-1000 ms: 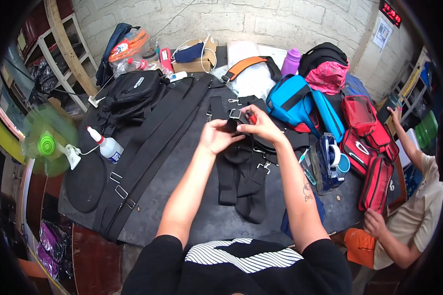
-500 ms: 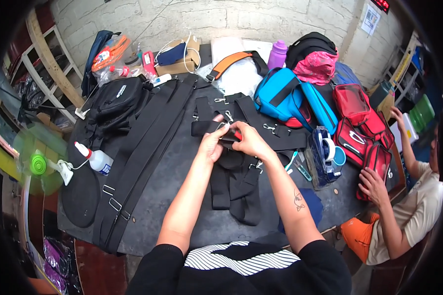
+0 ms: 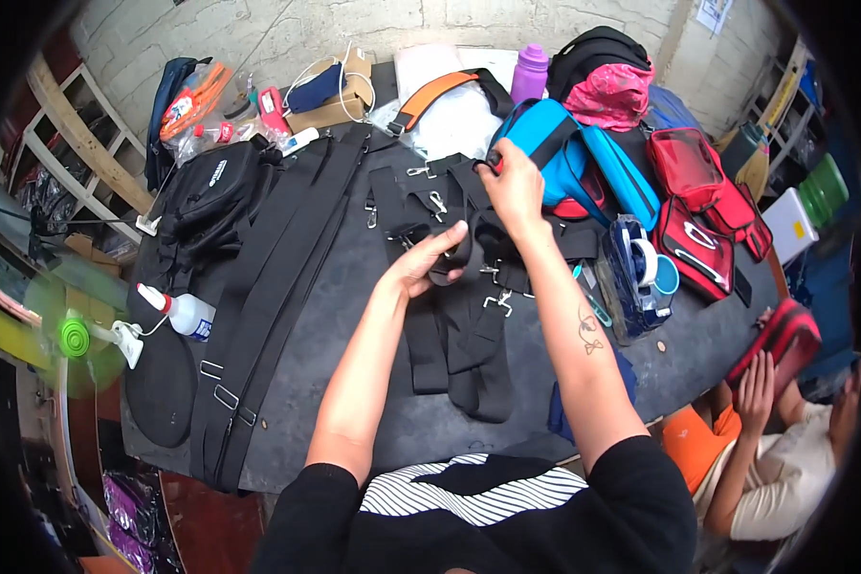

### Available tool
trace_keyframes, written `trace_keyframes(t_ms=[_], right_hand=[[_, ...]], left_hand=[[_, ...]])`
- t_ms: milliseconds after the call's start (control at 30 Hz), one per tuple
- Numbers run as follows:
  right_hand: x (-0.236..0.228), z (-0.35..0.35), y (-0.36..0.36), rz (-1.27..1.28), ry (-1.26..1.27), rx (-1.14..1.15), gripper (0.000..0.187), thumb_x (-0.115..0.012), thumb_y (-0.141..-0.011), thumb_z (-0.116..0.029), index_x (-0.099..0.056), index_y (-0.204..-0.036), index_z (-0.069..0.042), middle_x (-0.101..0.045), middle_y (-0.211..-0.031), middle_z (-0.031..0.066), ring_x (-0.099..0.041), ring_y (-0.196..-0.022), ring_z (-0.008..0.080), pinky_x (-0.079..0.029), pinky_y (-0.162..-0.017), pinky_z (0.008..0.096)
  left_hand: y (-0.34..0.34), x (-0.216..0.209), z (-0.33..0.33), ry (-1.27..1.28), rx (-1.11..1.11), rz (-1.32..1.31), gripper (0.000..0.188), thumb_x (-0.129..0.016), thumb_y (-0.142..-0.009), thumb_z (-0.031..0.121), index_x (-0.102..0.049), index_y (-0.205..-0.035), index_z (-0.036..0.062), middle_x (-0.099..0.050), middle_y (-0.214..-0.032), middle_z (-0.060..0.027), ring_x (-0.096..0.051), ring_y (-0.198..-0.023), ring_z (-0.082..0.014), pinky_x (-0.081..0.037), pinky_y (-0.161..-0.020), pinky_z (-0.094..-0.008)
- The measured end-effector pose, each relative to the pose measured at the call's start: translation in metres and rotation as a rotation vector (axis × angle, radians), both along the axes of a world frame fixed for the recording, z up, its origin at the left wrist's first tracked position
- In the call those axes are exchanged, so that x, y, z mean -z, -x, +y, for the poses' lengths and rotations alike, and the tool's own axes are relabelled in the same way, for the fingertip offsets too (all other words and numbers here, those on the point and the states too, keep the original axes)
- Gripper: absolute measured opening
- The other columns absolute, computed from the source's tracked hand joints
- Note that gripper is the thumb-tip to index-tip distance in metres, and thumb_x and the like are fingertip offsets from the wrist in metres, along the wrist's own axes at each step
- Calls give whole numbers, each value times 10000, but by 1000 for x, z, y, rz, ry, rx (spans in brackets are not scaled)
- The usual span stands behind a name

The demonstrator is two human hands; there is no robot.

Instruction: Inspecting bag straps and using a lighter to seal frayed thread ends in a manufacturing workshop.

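Observation:
My left hand (image 3: pixel 429 262) is closed on a black webbing strap (image 3: pixel 464 251), thumb on top and fingers curled beneath. Farther off and to the right, my right hand (image 3: pixel 517 194) is closed in a fist near the blue bag. A small red-and-black thing (image 3: pixel 496 165) shows at its fingers; its kind is mostly hidden. Around both hands lie more black straps (image 3: pixel 478 368), partly folded over one another. Metal snap hooks sit among them, one snap hook (image 3: pixel 437 203) beyond my left hand and another snap hook (image 3: pixel 497 303) nearer me.
Long black straps (image 3: pixel 287 249) and a black bag (image 3: pixel 210 196) lie left, with a spray bottle (image 3: pixel 187 314) and a fan (image 3: pixel 75 337). A blue bag (image 3: pixel 536 143), red bags (image 3: pixel 689 249) and a clear case (image 3: pixel 629 287) stand right. A co-worker's hand (image 3: pixel 756 387) holds a red pouch (image 3: pixel 780 346).
My right hand has moved up and away from my left, carrying the red-and-black thing. My left hand keeps hold of the strap. The co-worker has lifted a red pouch off the table.

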State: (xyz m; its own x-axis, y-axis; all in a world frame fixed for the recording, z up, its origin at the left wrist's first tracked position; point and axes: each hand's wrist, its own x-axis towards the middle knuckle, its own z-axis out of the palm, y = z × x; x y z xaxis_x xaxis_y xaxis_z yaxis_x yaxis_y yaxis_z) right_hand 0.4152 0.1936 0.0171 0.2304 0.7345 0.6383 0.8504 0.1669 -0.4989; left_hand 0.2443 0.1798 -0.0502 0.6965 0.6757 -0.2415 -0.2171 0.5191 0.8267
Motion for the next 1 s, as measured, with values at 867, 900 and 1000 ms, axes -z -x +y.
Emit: trace_keyframes(t_ms=[867,900,1000], right_hand=[[25,-77,12,184,445,-334,411,-599,-820,-354,-436,-1029,-41,-514,-978,152,-571,-854,303,-453,-725,373],[33,-70,16,266,362,-286,313,-550,-850,-313,-448,-977,-46,-506,-953,142,-570,-815,307,-450,-707,385],[40,-57,28,213,289,-199,290,-565,-837,-293,-447,-938,-48,-495,-893,135,-565,-761,310,-445,-667,399]], left_hand=[[-25,-2,51,-191,-494,-343,322,-436,-944,394,-497,-1041,94,-556,-875,-65,-577,-848,-206,-486,-753,-347],[-28,-1,51,-215,-489,-283,308,-437,-946,396,-492,-1044,110,-539,-857,-49,-567,-842,-193,-484,-751,-340],[-34,0,52,-216,-482,-215,319,-478,-924,410,-497,-1025,108,-523,-849,-22,-547,-845,-146,-450,-760,-295]])
